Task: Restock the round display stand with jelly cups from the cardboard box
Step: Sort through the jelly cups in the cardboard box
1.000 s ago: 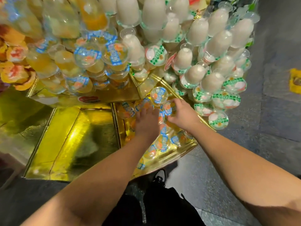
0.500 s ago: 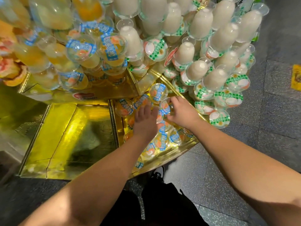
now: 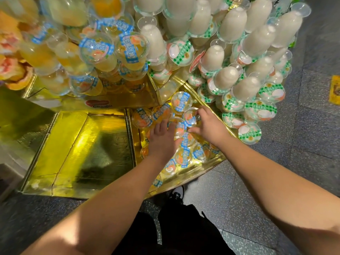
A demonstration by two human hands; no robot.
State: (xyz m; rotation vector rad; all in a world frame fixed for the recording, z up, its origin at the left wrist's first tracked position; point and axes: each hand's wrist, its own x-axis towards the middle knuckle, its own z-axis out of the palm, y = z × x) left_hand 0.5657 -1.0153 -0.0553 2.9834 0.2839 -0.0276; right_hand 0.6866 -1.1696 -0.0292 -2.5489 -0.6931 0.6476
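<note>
**Two hands among jelly cups on a gold display stand**

The right hand (image 3: 208,126) has its fingers curled around a blue-labelled cup (image 3: 191,117), thumb low on the near side, pinching it at the rim. The cup lies tilted, its sealed lid facing up and toward the camera. The left hand (image 3: 161,139) lies palm down with fingers straight and close together, pressing on the cups (image 3: 181,157) beneath it. These fill the stand's lowest gold compartment (image 3: 193,173), mostly lid up, touching one another in a loose heap.

Just left, across a thin gold divider, is another compartment (image 3: 88,150), a shiny gold floor with a dark reflection. Above both, more blue-labelled cups (image 3: 97,50) of yellow jelly are piled on a higher tier, many on their sides with lids facing out. To the right, white cups (image 3: 261,39) with green checked lids are stacked bases pointing up and outward, reaching down close to the right hand.

The stand's front edge runs diagonally near the forearms. Beyond it is grey speckled floor (image 3: 303,137), open on the right. A black-and-white shoe (image 3: 177,193) shows below the edge. The box is not in view.
</note>
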